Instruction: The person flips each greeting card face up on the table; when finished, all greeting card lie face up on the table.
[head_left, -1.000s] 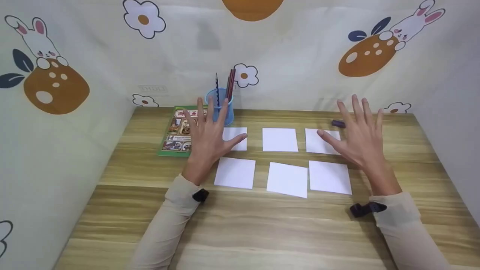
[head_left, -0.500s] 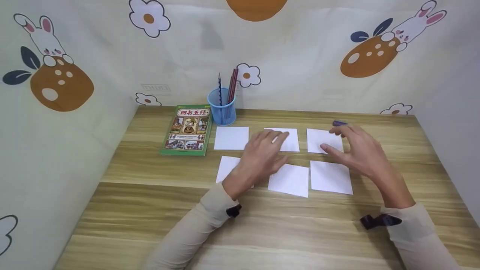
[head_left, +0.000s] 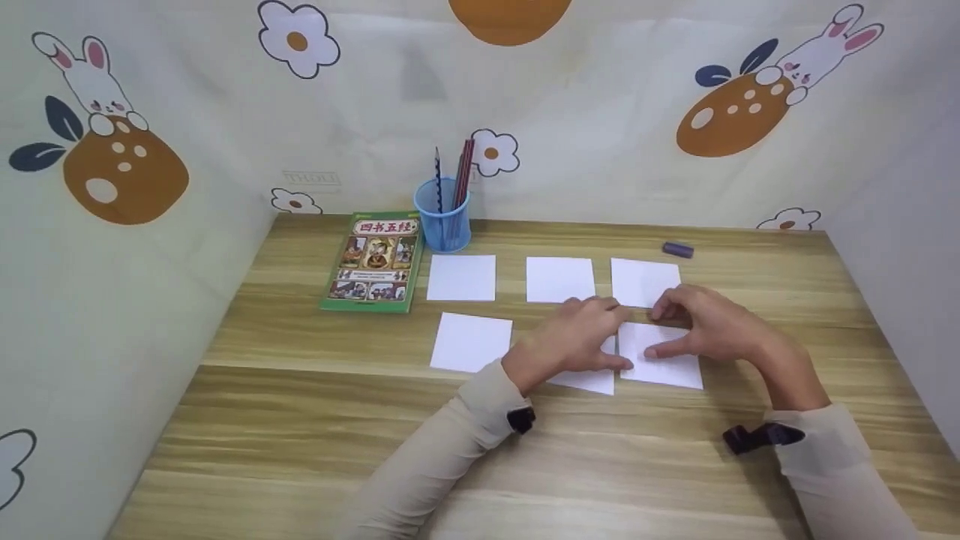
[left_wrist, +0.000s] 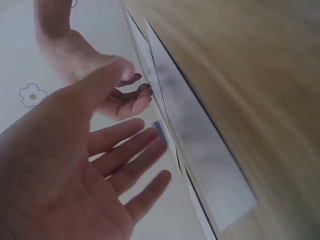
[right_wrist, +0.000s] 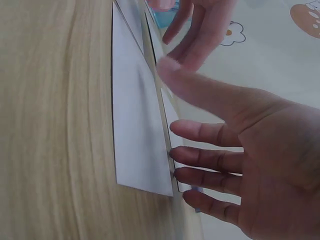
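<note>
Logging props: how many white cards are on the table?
6: far-left card, far-middle card, far-right card, near-left card, near-middle card partly behind the left hand, near-right card partly behind the right hand. More could be hidden.

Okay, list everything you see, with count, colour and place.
White cards: six, white, in two rows of three
Book: one, green-edged, left of the cards
Cup: one, blue, right of the book
Pencils: several, dark, in the cup
Small cylinder: one, dark purple, beyond the cards
Table: one, wood-brown, under the cards
Backdrop: one, pale, behind the table
Sleeves: two, beige, left and right
Wrist straps: two, black, on the sleeves
Left hand: one, bare, over the near middle card
Right hand: one, bare, partly over the near right card
</note>
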